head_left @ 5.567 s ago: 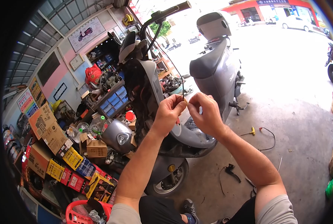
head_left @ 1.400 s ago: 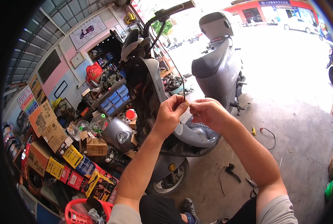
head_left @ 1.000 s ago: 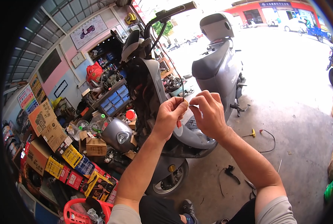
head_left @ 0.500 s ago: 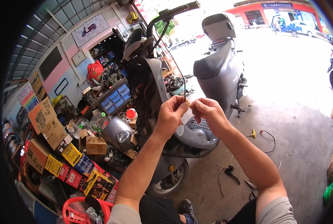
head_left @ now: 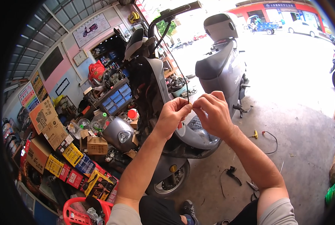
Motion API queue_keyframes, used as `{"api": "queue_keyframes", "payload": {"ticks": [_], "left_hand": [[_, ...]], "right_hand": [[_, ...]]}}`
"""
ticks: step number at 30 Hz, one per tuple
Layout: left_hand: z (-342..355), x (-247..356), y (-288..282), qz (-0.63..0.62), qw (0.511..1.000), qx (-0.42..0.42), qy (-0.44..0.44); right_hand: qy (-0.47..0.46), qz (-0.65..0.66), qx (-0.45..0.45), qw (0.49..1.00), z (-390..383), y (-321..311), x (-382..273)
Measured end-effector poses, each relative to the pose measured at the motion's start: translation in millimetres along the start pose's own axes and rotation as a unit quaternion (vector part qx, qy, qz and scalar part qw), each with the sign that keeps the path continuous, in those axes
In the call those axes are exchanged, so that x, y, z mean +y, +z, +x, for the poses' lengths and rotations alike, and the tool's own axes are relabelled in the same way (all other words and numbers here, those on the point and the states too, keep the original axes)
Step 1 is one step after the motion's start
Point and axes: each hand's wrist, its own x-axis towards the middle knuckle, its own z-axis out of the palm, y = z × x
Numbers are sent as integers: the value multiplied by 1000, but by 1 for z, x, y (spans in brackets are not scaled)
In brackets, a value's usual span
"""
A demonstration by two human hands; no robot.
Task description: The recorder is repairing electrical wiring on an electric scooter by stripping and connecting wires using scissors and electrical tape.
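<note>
A thin black cable (head_left: 187, 88) hangs from the handlebar (head_left: 175, 12) of a grey electric scooter (head_left: 158, 77). Its lower end is pinched between the thumb and fingers of my left hand (head_left: 172, 117). Close against those fingertips, my right hand (head_left: 215, 115) is closed in a pinch with its knuckles raised. A tiny yellowish bit shows where the fingertips meet. What exactly the right fingers grip is hidden. Both hands are in front of the scooter's front body, above its footboard (head_left: 199, 131). The front body's dark inside is exposed.
A grey cover with a headlight (head_left: 119, 135) lies left, among cardboard boxes (head_left: 54, 131) and a blue parts tray (head_left: 116, 98). On the floor at right are a yellow-handled tool (head_left: 254, 134), a short cable (head_left: 276, 144), a black lever piece (head_left: 233, 175) and pliers (head_left: 253, 186). A red plastic chair (head_left: 74, 215) stands near-left.
My right hand has turned, its knuckles rising, and its fingertips have closed in on the left hand's. The left hand has barely shifted. Across the street a blue cargo vehicle has moved left.
</note>
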Motion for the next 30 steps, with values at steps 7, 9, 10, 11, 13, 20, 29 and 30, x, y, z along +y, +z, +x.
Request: {"api": "queue_keyframes", "payload": {"ticks": [7,9,10,11,13,20,29,30], "left_hand": [[-1,-8,11,100,991,31,89],[0,-8,15,100,989,35,101],[0,-7,16,101,987,43,114],[0,-6,16,102,987,44,114],[-1,-5,14,46,996,51,59],[-2,-3,10,-57,997,38,22],[-2,-6,10,-76,997,18,18],[-2,-8,10,-40,998,39,34]], "right_hand": [[430,492,-162,739,-2,7,20],[453,541,-155,691,-5,7,26],[471,590,-148,639,-6,9,27],[464,587,-122,652,-8,8,25],[423,471,-60,772,-9,14,17],[18,-15,54,998,-4,4,1],[80,37,15,996,-9,14,0],[256,248,-15,934,-9,18,-3]]}}
